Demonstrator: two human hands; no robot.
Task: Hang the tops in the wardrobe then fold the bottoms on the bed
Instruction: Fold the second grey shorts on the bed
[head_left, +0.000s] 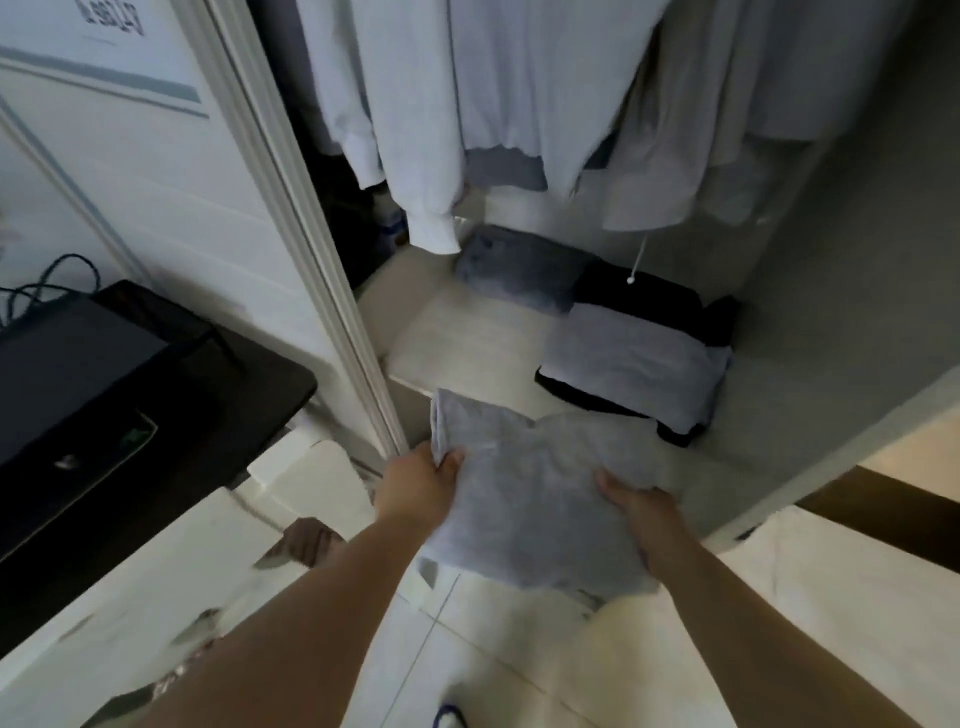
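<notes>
A folded grey garment (524, 493) is held between both hands just in front of the wardrobe's bottom shelf (467, 332). My left hand (421, 480) grips its left edge, thumb on top. My right hand (641, 512) holds its right side, thumb on top and fingers underneath. Several pale tops (498, 93) hang above inside the wardrobe. On the shelf lie a folded grey piece (519, 267), a black piece (649, 296) and a grey piece over black (634, 364).
The wardrobe's white sliding door frame (311, 228) stands at the left of the opening, its grey side panel (857, 260) at the right. A dark desk with a black device (78, 374) is at the left. White floor tiles (519, 665) lie below.
</notes>
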